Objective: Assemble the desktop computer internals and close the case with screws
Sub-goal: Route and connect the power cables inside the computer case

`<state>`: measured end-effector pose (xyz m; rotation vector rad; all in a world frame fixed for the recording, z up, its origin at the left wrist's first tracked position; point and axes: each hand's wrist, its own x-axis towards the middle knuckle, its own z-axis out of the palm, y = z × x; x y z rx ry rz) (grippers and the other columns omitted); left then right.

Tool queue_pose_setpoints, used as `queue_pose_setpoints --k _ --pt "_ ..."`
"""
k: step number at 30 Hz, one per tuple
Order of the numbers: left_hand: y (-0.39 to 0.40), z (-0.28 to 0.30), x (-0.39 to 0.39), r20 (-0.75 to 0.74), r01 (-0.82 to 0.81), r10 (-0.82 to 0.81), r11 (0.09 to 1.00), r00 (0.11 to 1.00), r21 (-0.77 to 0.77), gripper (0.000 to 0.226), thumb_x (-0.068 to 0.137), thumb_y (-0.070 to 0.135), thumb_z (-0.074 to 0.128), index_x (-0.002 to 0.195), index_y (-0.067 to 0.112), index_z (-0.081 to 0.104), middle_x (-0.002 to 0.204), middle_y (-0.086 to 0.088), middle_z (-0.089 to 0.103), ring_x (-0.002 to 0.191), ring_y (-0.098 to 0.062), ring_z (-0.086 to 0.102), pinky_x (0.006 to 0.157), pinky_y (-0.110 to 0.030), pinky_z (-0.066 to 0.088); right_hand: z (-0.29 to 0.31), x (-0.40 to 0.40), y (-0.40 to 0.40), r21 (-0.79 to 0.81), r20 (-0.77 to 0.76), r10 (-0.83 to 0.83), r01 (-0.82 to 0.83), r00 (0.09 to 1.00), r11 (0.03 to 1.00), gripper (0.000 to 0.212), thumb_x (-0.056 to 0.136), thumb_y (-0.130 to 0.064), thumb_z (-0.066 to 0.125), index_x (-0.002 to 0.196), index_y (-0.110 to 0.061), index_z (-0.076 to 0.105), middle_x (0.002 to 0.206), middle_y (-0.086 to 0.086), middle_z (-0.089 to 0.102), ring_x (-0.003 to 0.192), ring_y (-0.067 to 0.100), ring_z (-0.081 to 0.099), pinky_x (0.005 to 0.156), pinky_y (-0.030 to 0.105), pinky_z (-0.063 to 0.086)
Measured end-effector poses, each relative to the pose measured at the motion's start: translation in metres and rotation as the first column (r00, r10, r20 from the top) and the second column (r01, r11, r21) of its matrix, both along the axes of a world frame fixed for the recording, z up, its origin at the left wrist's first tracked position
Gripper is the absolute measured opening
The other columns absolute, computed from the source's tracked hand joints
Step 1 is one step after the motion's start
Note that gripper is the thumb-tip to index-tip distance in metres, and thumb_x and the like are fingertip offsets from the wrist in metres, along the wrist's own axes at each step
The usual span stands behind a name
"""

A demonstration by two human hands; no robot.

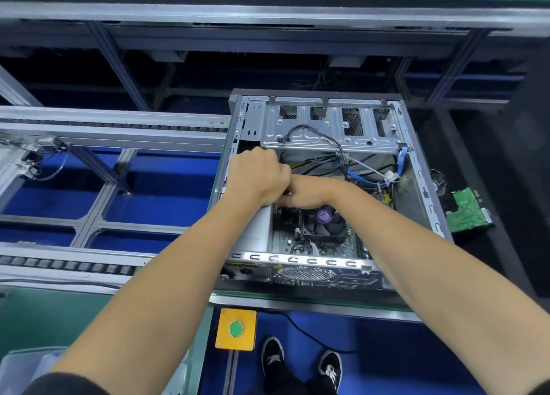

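Note:
An open desktop computer case [428, 204] lies on its side on the conveyor, its inside facing up. Inside I see the motherboard [285, 236], a black CPU fan [323, 225] with a purple sticker, the silver drive cage [324, 126], black cables [312, 134] and a blue cable [360, 178]. My left hand [257, 177] is closed in a fist over the case's left side, above the grey power supply [259, 231]. My right hand [300, 190] is tucked under and beside the left one; its fingers are hidden. What either hand grips is hidden.
A green circuit board [467, 210] lies right of the case on a black surface. A yellow box with a green button [236, 329] sits below the conveyor edge. Roller rails [74, 265] run off to the left. My shoes [300, 362] stand on the blue floor.

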<state>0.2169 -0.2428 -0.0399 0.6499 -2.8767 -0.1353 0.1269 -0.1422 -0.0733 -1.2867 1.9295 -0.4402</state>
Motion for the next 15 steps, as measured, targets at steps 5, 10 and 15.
queue_pose_setpoints --k 5,10,15 --pt "0.0033 -0.0005 0.003 -0.005 0.0 0.0 1.0 1.0 -0.011 0.028 0.086 0.033 0.044 0.068 0.012 0.043 0.076 -0.012 0.057 0.063 -0.028 0.041 0.059 -0.033 0.029 0.0002 0.0014 -0.0022 0.06 0.089 -0.034 0.029 0.995 0.998 0.061 0.071 -0.035 0.088 0.121 -0.023 0.056 0.122 -0.007 0.061 0.113 0.013 0.056 0.103 0.026 0.042" --pt "0.004 0.0014 0.0008 0.023 -0.076 0.075 0.996 0.997 0.041 0.021 0.085 0.03 0.047 0.074 0.013 0.043 0.081 -0.01 0.055 0.067 -0.028 0.043 0.061 -0.033 0.029 -0.0056 0.0013 -0.0039 -0.004 0.2 -0.061 0.063 0.978 0.998 0.048 0.08 -0.02 0.082 0.119 -0.023 0.054 0.122 -0.006 0.058 0.118 0.014 0.05 0.097 0.015 0.039" --pt "0.0055 -0.0001 0.004 0.049 -0.045 0.047 0.999 0.998 -0.03 0.022 0.089 0.031 0.045 0.078 0.012 0.051 0.09 -0.014 0.062 0.072 -0.03 0.05 0.062 -0.033 0.03 -0.0046 0.0015 -0.0066 0.003 0.212 -0.04 0.04 0.977 0.999 0.042 0.08 -0.014 0.082 0.115 -0.018 0.06 0.115 -0.004 0.063 0.113 0.018 0.056 0.098 0.022 0.043"
